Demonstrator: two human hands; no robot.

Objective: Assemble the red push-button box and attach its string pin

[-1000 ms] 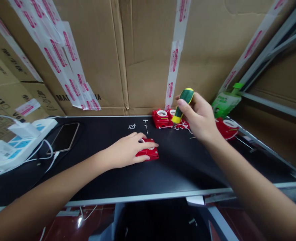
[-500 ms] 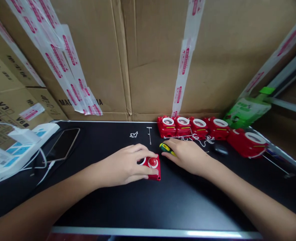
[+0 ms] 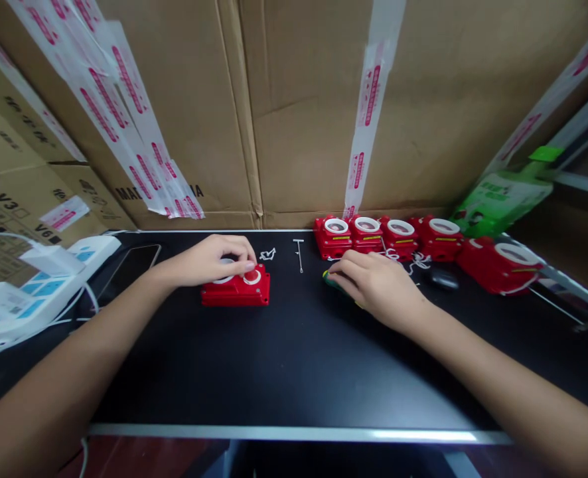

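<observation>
On the black table, a red button box [image 3: 237, 292] with a round red knob and a white ring lies left of the middle. My left hand [image 3: 219, 260] rests over it, thumb and fingers closed at the knob; the palm hides part of the second white ring. Right of the middle, my right hand [image 3: 371, 282] is closed over a green-and-yellow tool handle [image 3: 331, 280], low at the table surface. Most of that tool is hidden under the fingers. Between the hands lie a thin metal T-shaped rod [image 3: 299, 255] and a small white string [image 3: 268, 254].
Several red boxes with white rings [image 3: 338, 247] stand in a row at the back right, white cords beside them. A dark computer mouse [image 3: 444, 279], a green bottle [image 3: 506, 192], a power strip [image 3: 50, 285] and a phone [image 3: 132, 269] are also there. A cardboard wall [image 3: 304, 166] closes the back.
My left hand has moved the red button box left and farther back on the table. My right hand has shifted slightly right, and more of the tool handle is covered.
</observation>
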